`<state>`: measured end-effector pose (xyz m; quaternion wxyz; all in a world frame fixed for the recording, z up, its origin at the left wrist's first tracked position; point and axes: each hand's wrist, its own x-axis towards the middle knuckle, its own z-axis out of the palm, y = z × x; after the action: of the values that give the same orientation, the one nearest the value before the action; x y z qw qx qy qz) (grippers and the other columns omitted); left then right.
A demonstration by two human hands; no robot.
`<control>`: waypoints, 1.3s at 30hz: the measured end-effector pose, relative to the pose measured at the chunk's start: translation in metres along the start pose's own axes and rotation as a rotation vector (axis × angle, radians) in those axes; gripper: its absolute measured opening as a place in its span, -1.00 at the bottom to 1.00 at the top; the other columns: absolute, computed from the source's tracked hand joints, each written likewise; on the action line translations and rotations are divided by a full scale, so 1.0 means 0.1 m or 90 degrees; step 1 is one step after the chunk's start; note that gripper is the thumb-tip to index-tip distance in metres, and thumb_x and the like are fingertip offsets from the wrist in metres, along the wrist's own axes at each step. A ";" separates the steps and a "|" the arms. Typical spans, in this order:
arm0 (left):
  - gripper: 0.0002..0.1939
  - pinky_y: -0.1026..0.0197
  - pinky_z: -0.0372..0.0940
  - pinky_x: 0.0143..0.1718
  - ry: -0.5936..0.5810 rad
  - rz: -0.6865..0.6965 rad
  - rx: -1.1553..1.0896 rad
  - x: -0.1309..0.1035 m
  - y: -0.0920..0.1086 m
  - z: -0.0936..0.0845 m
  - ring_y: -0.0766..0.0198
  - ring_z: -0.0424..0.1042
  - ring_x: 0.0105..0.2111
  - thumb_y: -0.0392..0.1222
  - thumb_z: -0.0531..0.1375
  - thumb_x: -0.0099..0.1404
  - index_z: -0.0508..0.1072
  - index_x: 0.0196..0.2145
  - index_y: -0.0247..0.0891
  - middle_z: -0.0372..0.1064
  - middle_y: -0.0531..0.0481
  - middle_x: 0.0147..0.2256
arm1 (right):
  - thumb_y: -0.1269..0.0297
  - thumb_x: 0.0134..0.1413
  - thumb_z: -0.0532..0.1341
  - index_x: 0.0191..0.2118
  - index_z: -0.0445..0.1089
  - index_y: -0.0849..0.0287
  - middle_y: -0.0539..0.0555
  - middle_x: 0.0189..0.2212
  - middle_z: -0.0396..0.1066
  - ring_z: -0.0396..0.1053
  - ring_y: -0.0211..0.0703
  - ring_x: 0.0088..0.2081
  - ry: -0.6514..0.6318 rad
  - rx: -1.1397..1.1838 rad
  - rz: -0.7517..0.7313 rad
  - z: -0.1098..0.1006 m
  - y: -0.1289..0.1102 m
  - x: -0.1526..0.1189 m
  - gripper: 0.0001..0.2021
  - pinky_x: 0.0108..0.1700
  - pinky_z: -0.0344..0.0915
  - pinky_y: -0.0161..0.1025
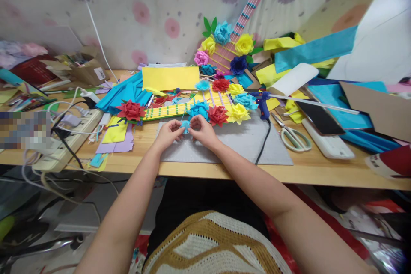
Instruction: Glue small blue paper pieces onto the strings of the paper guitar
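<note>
Between the fingertips of my left hand (pixel 170 132) and my right hand (pixel 202 130) is a small light-blue paper piece (pixel 185 126). Both hands are closed in a pinch around it, just above the grey mat (pixel 237 145). Right behind them lies a yellow paper guitar (pixel 167 112) with green frets, decorated with paper flowers. A blue paper flower (pixel 198 109) and a red paper flower (pixel 218 115) sit close to my right hand. Another red flower (pixel 131 110) is at the far end of the guitar's neck.
A blue glue gun (pixel 263 105) with a long glue stick and scissors (pixel 293 137) lie to the right, near a phone (pixel 319 116). At left are a power strip (pixel 69 139) with cables and blue paper (pixel 123 92). A pink paper guitar (pixel 245 17) leans at the back.
</note>
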<state>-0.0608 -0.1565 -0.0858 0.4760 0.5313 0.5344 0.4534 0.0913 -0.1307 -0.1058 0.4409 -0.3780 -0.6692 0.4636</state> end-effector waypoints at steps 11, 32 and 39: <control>-0.72 0.37 0.24 -0.62 0.003 0.067 0.064 -0.08 -0.06 -0.01 0.44 0.30 -0.63 -0.07 0.29 -0.05 0.32 -0.46 -0.29 0.30 0.11 -0.57 | 0.33 -0.12 0.19 -0.20 0.13 0.09 -0.05 -0.43 0.33 0.37 -0.21 -0.36 -0.060 -0.094 -0.034 -0.06 -0.09 -0.02 -0.70 -0.33 0.31 -0.22; -0.61 0.32 0.30 -0.58 0.035 -0.077 -0.025 -0.08 -0.03 0.00 0.24 0.48 -0.52 0.01 0.38 -0.21 0.52 -0.45 -0.33 0.48 -0.05 -0.53 | 0.34 -0.08 0.22 -0.32 0.23 0.11 -0.02 -0.42 0.40 0.40 -0.21 -0.35 0.019 -0.133 -0.047 -0.04 -0.06 -0.01 -0.83 -0.25 0.30 -0.22; -0.62 0.30 0.31 -0.57 0.048 -0.101 -0.055 -0.08 0.00 0.01 0.25 0.47 -0.56 -0.03 0.40 -0.23 0.51 -0.47 -0.35 0.47 -0.06 -0.56 | 0.33 -0.04 0.22 -0.37 0.43 0.11 0.05 -0.40 0.50 0.45 -0.09 -0.32 0.025 -0.177 0.007 -0.06 -0.08 -0.03 -0.94 -0.20 0.32 -0.13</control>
<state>-0.0600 -0.1643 -0.0861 0.5126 0.4486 0.5724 0.4566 0.0970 -0.1340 -0.0974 0.3944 -0.4484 -0.7161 0.3613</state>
